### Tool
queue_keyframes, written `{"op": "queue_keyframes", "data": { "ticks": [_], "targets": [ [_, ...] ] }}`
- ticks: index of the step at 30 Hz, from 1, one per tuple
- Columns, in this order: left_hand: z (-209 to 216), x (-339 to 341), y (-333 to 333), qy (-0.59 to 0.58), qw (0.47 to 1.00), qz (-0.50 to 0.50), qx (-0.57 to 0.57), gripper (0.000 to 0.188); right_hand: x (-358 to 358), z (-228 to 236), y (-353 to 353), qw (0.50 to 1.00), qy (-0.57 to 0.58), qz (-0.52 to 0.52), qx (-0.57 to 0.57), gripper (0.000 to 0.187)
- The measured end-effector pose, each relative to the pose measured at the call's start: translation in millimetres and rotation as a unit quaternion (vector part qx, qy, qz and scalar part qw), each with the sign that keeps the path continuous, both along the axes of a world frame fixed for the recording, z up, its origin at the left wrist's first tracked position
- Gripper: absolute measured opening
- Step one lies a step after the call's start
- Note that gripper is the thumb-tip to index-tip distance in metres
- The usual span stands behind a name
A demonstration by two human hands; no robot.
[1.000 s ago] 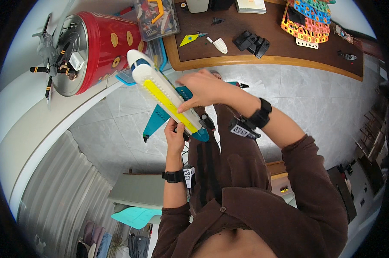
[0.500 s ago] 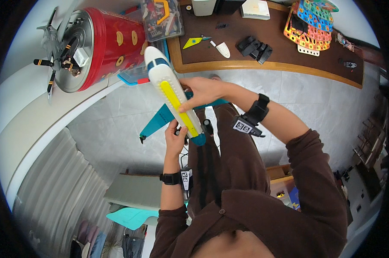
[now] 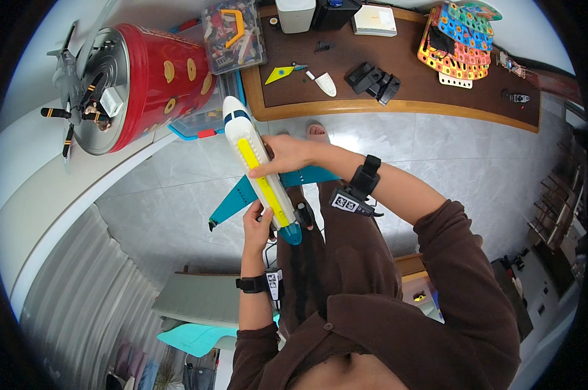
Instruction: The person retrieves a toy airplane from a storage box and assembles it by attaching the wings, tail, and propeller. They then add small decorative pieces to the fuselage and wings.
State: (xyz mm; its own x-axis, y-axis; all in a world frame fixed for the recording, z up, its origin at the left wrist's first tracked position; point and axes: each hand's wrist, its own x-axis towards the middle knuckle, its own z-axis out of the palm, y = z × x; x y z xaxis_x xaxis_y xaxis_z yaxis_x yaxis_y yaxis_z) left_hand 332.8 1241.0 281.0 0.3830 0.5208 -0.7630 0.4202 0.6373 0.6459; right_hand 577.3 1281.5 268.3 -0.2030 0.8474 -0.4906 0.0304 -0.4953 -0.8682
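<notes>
Between my two hands is a toy airplane (image 3: 258, 170), white with a yellow strip along its top, teal wings and a teal tail end. Its nose points away from me and a little left. My right hand (image 3: 286, 156) grips the body from the right, the thumb lying across the yellow strip. Lower down, near the tail, my left hand (image 3: 257, 224) is closed around the left side, below the teal wing (image 3: 234, 203). The plane is held in the air above the floor and my legs. The undersides of both hands' grips are hidden.
A brown desk (image 3: 398, 107) carries a yellow-green toy piece (image 3: 279, 75), a white toy part (image 3: 324, 84), black straps (image 3: 372, 82) and colourful perforated boards (image 3: 459, 45). Left of it stand a clear bin of bricks (image 3: 235, 36) and a red drum (image 3: 157, 84) with a grey model aircraft (image 3: 69, 84) on it.
The airplane and both hands have come lower in the view, closer to me. My right thumb has shifted slightly along the body toward its left side. Both hands keep their hold.
</notes>
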Motion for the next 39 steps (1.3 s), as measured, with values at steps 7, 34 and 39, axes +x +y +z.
{"op": "queue_keyframes", "data": {
  "ticks": [7, 34, 39],
  "targets": [
    [-28, -28, -6, 0.051, 0.987, 0.137, -0.066, 0.024, 110, -101, 15, 0.966, -0.106, -0.223, -0.082, 0.040],
    [-89, -26, -10, -0.531, 0.500, 0.555, -0.400, 0.049, 160, -294, 59, 0.702, -0.635, -0.321, 0.032, 0.028],
    [-86, -24, -7, -0.508, 0.458, 0.577, -0.447, 0.048, 168, -303, 50, 0.731, -0.604, -0.317, 0.016, 0.022]
  ]
}}
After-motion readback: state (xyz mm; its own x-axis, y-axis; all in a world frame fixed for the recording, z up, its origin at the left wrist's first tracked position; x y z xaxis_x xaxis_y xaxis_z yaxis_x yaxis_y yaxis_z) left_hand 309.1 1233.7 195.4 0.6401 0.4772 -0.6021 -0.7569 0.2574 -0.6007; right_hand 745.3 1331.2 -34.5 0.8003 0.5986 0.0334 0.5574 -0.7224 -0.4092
